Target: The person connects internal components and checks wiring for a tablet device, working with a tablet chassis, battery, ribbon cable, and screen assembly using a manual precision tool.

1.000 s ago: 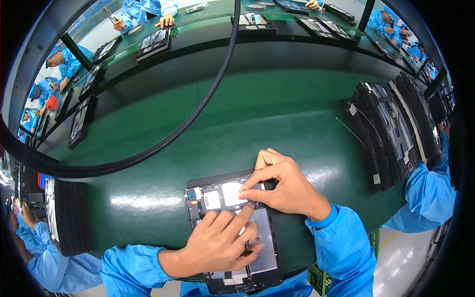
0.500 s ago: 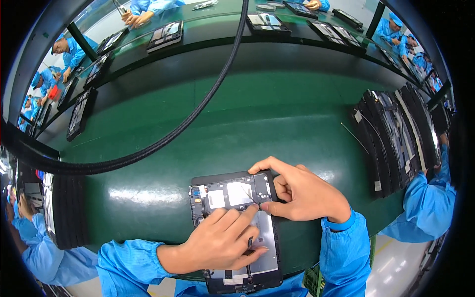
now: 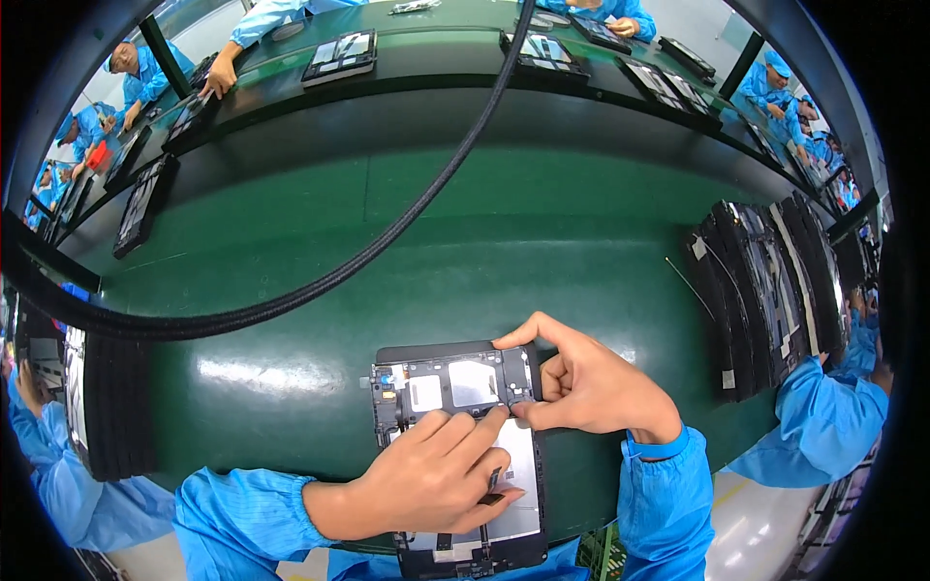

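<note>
An opened tablet [image 3: 455,387] with a black frame, bare circuit parts and a silver plate lies on the green table [image 3: 465,242] right in front of me. My left hand [image 3: 436,474] rests flat across its lower half, index finger stretched toward the upper board. My right hand [image 3: 581,382] grips the tablet's upper right corner, index finger curled over the top edge and thumb pressing on the board beside my left fingertip. Both arms wear blue sleeves.
A thick black cable [image 3: 387,242] arcs across the table. A row of stacked black tablet frames [image 3: 765,290] stands at the right, another stack [image 3: 107,397] at the left. More tablets lie on the far bench [image 3: 339,58], where several people in blue work.
My right hand has slid from over the tablet's top to its upper right corner, uncovering the board. My left hand stays on the lower half. The view has tilted slightly.
</note>
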### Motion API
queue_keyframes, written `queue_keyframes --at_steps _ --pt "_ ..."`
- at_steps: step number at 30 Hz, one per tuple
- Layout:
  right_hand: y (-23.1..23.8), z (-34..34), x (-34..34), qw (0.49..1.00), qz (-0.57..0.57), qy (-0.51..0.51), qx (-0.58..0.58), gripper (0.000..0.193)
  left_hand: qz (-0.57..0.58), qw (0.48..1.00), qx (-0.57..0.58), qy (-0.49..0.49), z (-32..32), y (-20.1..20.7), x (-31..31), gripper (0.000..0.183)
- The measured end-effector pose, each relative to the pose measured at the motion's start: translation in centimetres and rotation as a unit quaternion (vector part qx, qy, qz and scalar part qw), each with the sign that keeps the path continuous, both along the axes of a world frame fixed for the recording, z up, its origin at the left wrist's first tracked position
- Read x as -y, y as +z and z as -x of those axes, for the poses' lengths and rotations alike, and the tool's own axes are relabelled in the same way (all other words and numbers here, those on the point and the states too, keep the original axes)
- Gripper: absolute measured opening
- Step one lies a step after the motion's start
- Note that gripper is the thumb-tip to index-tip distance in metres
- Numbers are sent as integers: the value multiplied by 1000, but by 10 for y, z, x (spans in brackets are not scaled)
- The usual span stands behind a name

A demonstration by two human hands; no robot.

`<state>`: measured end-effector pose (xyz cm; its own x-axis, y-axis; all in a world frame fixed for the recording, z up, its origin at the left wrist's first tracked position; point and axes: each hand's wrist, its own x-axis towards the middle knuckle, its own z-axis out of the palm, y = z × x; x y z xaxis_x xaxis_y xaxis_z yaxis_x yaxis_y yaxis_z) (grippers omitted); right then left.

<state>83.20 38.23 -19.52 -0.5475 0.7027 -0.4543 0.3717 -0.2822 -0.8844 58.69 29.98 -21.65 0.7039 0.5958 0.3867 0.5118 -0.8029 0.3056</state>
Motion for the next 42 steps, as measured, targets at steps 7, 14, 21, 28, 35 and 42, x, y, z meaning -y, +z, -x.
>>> queue_keyframes --at_steps 7,14,21,28,35,42 --pt "4 4 9 999 -29 -18 23 61 0 1000 5 2 0 -2 -1 48" --pt "3 3 9 998 -58 -37 6 54 100 960 260 38 25 -2 -20 29" --pt "-11 20 14 866 -484 -124 16 37 -121 954 271 -34 82 -18 -4 18" --pt "-4 69 53 850 -505 133 -65 37 -173 931 177 -267 96 -10 20 13" --pt "-10 78 61 862 -459 210 -44 20 -147 946 164 -240 103 -14 31 17" --pt "-17 77 69 862 -467 196 -18 21 -151 947 153 -238 100 -17 38 15"
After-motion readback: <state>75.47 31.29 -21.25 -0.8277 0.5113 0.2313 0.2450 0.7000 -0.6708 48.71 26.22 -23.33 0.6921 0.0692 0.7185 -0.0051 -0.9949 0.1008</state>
